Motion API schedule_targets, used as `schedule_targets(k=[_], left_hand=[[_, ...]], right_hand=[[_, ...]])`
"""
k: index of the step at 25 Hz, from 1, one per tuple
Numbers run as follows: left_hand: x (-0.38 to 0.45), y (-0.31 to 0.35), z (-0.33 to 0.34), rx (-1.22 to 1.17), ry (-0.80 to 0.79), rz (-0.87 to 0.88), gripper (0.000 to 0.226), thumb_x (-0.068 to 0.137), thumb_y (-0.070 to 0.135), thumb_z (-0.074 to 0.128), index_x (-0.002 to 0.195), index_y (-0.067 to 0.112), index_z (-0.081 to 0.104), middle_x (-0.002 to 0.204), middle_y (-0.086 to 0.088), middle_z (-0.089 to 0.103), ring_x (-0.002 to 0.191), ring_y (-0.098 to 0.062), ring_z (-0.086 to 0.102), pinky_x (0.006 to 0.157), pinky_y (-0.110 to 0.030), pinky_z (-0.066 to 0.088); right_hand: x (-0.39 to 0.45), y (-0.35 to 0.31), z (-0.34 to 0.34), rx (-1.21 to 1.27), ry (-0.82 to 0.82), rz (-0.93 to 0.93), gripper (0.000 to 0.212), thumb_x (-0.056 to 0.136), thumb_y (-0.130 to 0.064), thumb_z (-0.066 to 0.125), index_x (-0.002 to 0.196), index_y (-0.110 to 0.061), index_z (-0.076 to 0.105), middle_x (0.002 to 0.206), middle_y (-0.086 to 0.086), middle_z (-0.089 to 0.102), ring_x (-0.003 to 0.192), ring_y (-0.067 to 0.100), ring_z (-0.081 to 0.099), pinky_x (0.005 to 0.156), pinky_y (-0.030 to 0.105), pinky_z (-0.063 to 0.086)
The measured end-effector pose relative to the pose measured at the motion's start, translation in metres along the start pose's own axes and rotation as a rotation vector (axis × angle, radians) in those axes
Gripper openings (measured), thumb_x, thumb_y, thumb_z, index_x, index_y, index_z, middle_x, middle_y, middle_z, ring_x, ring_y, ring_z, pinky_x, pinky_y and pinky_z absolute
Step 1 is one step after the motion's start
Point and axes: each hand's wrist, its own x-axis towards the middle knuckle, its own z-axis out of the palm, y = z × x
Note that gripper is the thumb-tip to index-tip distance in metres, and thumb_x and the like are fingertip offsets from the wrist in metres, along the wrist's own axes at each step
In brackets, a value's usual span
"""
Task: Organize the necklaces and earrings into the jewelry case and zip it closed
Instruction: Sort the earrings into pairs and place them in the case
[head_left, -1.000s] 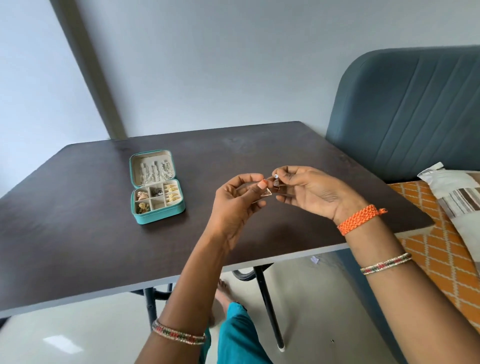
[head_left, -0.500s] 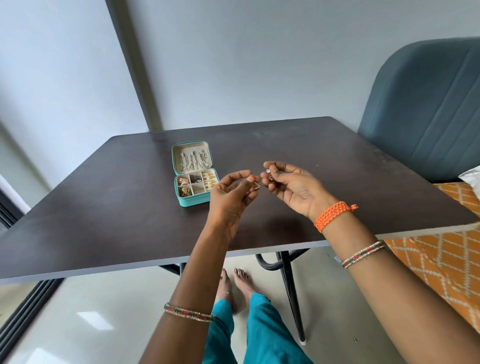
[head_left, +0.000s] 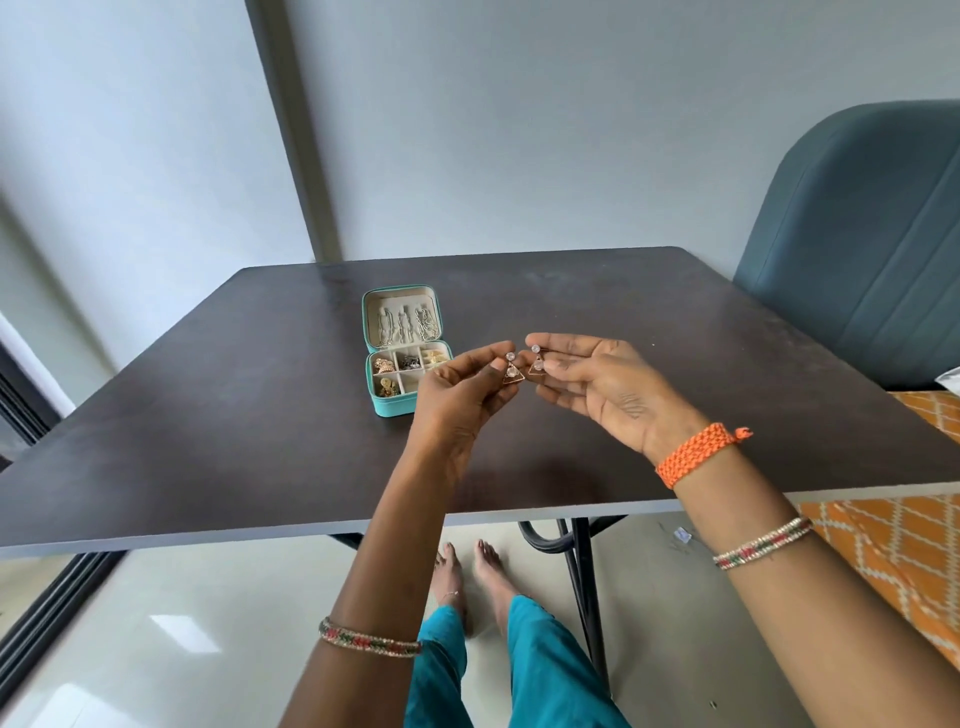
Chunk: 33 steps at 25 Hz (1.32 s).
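two triangular earrings hang side by side above the counter (head_left: 208, 415): the left hand (head_left: 462, 395) pinches one earring (head_left: 511, 369), the right hand (head_left: 602, 384) pinches the other earring (head_left: 536, 365), remaining fingers loosely spread. one teal jewelry case (head_left: 402, 353) lies open just left of the hands, six compartments, three necklaces (head_left: 405, 325) in its lid, well clear of every counter edge.

two hands (head_left: 462, 400) (head_left: 608, 395), an earring (head_left: 511, 370) (head_left: 536, 364) pinched in each, beside open jewelry case (head_left: 402, 353)

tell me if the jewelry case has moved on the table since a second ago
No. The jewelry case sits at the same spot on the table, left of centre toward the far edge; only the camera turned.
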Motion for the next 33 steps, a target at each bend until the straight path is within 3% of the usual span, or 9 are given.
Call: schedule_targets(k=[3, 7, 15, 19, 23, 27, 30, 33], left_hand=[[-0.009, 0.019, -0.007, 0.005, -0.071, 0.058, 0.020, 0.090, -0.005, 0.050, 0.100, 0.003, 0.066, 0.079, -0.003, 0.072, 0.075, -0.007, 0.067, 0.076, -0.019, 0.056], [-0.024, 0.041, -0.011, -0.003, -0.124, 0.123, 0.024, 0.086, -0.007, 0.053, 0.103, 0.004, 0.066, 0.086, -0.005, 0.074, 0.084, -0.010, 0.069, 0.080, -0.020, 0.055], [-0.038, 0.050, -0.013, 0.089, -0.091, 0.174, 0.031, 0.064, 0.009, 0.069, 0.095, 0.010, 0.069, 0.083, -0.002, 0.075, 0.080, -0.009, 0.068, 0.079, -0.020, 0.054], [-0.040, 0.049, -0.014, 0.237, -0.063, 0.239, 0.028, 0.077, -0.008, 0.065, 0.099, 0.009, 0.068, 0.082, 0.000, 0.074, 0.080, -0.009, 0.068, 0.081, -0.020, 0.054], [-0.040, 0.048, -0.015, 0.281, -0.046, 0.241, 0.031, 0.078, -0.010, 0.064, 0.101, 0.010, 0.069, 0.088, -0.002, 0.074, 0.086, -0.012, 0.067, 0.086, -0.024, 0.052], [-0.044, 0.048, -0.016, 0.294, -0.070, 0.239, 0.034, 0.078, -0.013, 0.062, 0.103, 0.010, 0.068, 0.091, -0.004, 0.074, 0.086, -0.011, 0.068, 0.085, -0.020, 0.053], [-0.045, 0.052, -0.017, 0.280, -0.092, 0.227, 0.032, 0.077, -0.006, 0.066, 0.105, 0.009, 0.068, 0.095, -0.008, 0.074, 0.090, -0.012, 0.067, 0.087, -0.023, 0.053], [-0.051, 0.051, -0.012, 0.194, -0.085, 0.249, 0.031, 0.069, 0.007, 0.068, 0.100, 0.007, 0.069, 0.087, -0.006, 0.074, 0.083, -0.012, 0.068, 0.075, -0.020, 0.055]], right_hand=[[-0.012, -0.008, 0.008, -0.002, -0.083, -0.051, 0.038, 0.086, 0.013, 0.051, 0.108, -0.012, 0.068, 0.106, 0.005, 0.072, 0.101, 0.016, 0.068, 0.084, 0.028, 0.052], [-0.024, -0.021, 0.024, 0.027, -0.132, -0.119, 0.033, 0.084, 0.012, 0.055, 0.108, -0.008, 0.067, 0.097, 0.005, 0.074, 0.094, 0.016, 0.069, 0.083, 0.028, 0.054], [-0.032, -0.027, 0.042, -0.089, -0.041, -0.194, 0.021, 0.084, 0.002, 0.063, 0.100, -0.008, 0.070, 0.092, 0.005, 0.074, 0.088, 0.018, 0.072, 0.076, 0.027, 0.058], [-0.034, -0.027, 0.042, -0.104, -0.015, -0.201, 0.021, 0.082, 0.005, 0.064, 0.097, -0.008, 0.071, 0.088, 0.006, 0.075, 0.081, 0.017, 0.073, 0.068, 0.023, 0.058], [-0.035, -0.027, 0.040, -0.111, -0.029, -0.170, 0.023, 0.082, 0.006, 0.064, 0.098, -0.009, 0.070, 0.092, 0.008, 0.075, 0.086, 0.018, 0.072, 0.072, 0.025, 0.059], [-0.039, -0.027, 0.035, -0.047, -0.078, -0.113, 0.027, 0.085, 0.009, 0.057, 0.105, -0.005, 0.069, 0.098, 0.012, 0.074, 0.090, 0.021, 0.072, 0.077, 0.027, 0.058], [-0.040, -0.030, 0.035, -0.046, -0.102, -0.121, 0.026, 0.086, 0.006, 0.057, 0.107, -0.004, 0.068, 0.098, 0.013, 0.073, 0.091, 0.021, 0.071, 0.078, 0.027, 0.058], [-0.045, -0.028, 0.041, -0.058, -0.064, -0.207, 0.021, 0.082, 0.003, 0.063, 0.100, -0.006, 0.070, 0.092, 0.010, 0.074, 0.084, 0.017, 0.072, 0.074, 0.025, 0.058]])
